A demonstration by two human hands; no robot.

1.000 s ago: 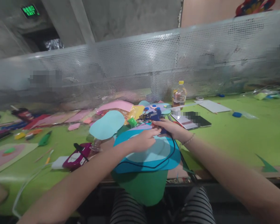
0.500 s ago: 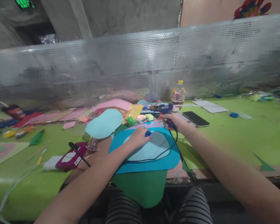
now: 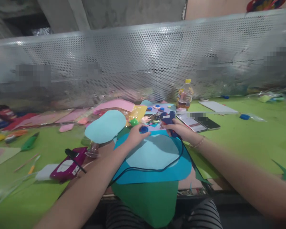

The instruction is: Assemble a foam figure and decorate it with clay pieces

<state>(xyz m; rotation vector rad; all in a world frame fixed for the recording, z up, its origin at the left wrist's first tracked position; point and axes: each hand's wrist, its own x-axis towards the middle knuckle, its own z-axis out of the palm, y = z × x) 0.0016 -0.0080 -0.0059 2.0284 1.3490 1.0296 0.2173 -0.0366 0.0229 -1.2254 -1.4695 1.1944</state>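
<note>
On my feed, at the left, a magenta box (image 3: 70, 167) lies on the green tabletop (image 3: 47, 136), apart from the hands. Next comes a loose pale blue cut-out (image 3: 106, 126), which looks already trimmed to shape but not placed on anything. My left hand (image 3: 135, 136) pinches a small blue piece (image 3: 143, 129) between thumb and fingers, above the far left edge of the layered paper in front of me. There, a green sheet (image 3: 146, 203) lies lowest, a blue sheet (image 3: 154, 177) on it, and a light blue sheet (image 3: 154, 152) on top. I judge that stacking done; whether the layers are stuck, I cannot tell. No small piece sits on the top layer yet. Behind, several blue pieces (image 3: 157, 106) already rest on a lilac sheet (image 3: 165, 106), so placing of that kind looks partly done, with the pinched piece left over. My right hand (image 3: 180, 128) grips what looks like a glue gun (image 3: 168, 118), nozzle leftward; I cannot see any glue. Farther right, a phone (image 3: 213, 122) lies just beyond that hand.
</note>
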